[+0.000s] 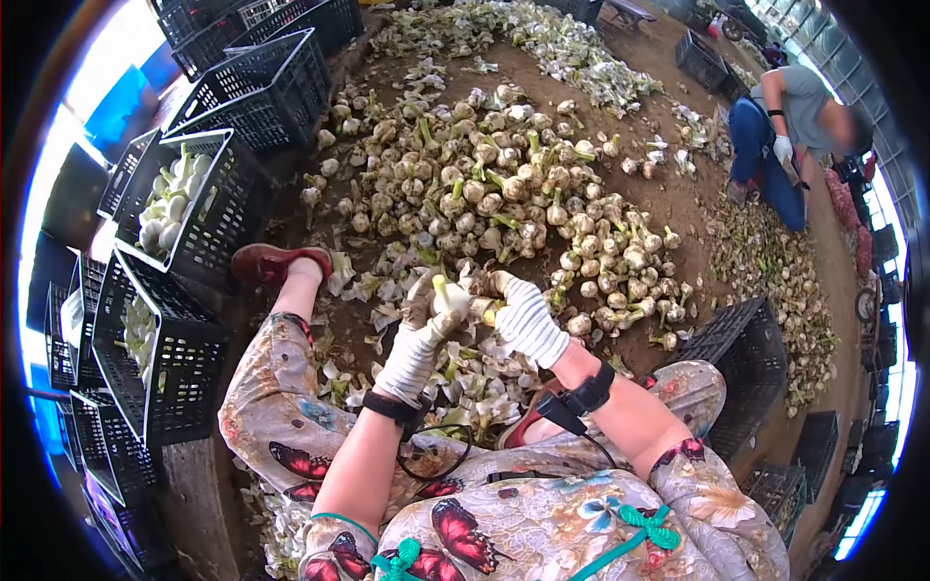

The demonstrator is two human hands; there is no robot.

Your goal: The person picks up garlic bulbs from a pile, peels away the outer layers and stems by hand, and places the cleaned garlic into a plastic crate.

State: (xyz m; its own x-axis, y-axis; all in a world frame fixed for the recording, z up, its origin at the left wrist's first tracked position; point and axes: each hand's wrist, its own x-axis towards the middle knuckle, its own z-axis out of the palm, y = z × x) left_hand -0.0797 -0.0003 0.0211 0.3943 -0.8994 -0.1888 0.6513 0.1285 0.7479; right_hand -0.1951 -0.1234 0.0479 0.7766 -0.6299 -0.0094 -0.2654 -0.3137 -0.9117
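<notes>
Looking down through the head camera, I see my left hand (417, 344), in a striped white glove, wrapped around a garlic bulb (451, 294) held just above my knees, fingers closed on its lower side. My right hand (528, 321), gloved the same, is also closed, gripping the bulb's right end, so both hands meet on it. Beneath them, loose husks (475, 382) litter the ground between my legs. At my left stand black crates (189, 378), and one crate (221, 237) beyond them holds cleaned white bulbs. Ahead, the garlic heap (504, 189) spreads over bare earth. Farther off to the right, another person (790, 116) crouches over more garlic.
</notes>
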